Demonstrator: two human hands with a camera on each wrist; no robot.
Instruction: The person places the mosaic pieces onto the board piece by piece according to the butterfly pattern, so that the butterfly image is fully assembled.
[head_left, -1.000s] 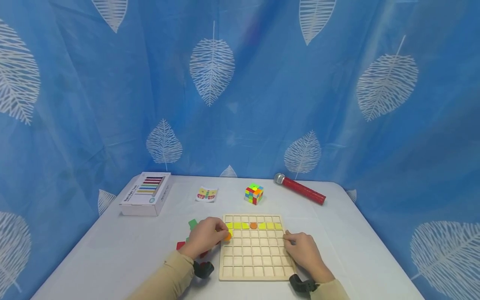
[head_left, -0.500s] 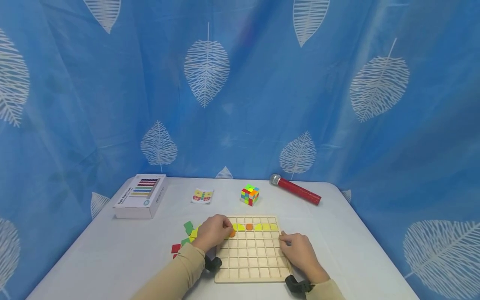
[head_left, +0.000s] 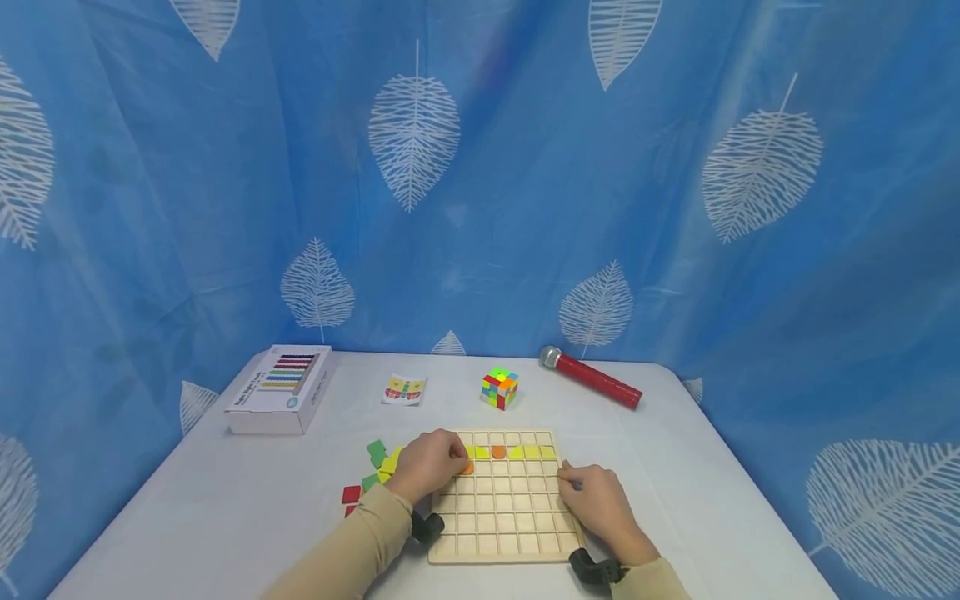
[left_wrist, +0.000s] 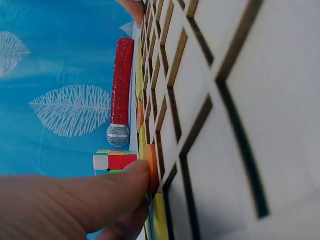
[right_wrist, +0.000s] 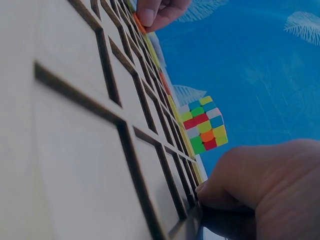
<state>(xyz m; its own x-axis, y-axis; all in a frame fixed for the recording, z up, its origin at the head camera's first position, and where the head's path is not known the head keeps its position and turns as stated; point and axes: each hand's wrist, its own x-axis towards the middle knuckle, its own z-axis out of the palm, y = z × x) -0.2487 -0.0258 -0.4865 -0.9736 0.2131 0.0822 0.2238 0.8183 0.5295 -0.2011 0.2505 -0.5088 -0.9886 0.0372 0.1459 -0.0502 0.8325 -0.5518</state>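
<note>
Tan sleeves (head_left: 341,546) at the near side, with black wrist-worn cameras (head_left: 427,527) at both cuffs, over a white-covered table (head_left: 187,517). Just beyond, flat on the white surface, a pale wooden grid board (head_left: 502,522), near rows of cells bare. At its right edge, past halfway up, the right hand (head_left: 597,500), thumb and fingers clamped on the rim. Off to the left of the board, loose red tiles (head_left: 352,494), then green tiles (head_left: 377,452) and loose yellow tiles (head_left: 390,462), partly behind the left forearm and hand. Over the board's left side, well apart from its partner, the left hand (head_left: 431,460), pinching an orange disc (left_wrist: 153,167) between thumb and finger, on the left part of the grid, about the third row from the far edge; fully seated in a cell or not, cannot tell. One row farther, a line of yellow pieces (head_left: 532,452) set in the cells, with a second orange disc (head_left: 498,452) among them. Behind the board, a small pattern card (head_left: 403,390) with a red, green and yellow figure, a white box (head_left: 281,392) farther left, a multicoloured puzzle cube (head_left: 499,388) near the middle and, to the right, a glittery red microphone (head_left: 592,377) lying slantwise, silver head leftward. Farthest back, a blue curtain (head_left: 510,208) printed with white skeleton leaves (head_left: 414,137)
</note>
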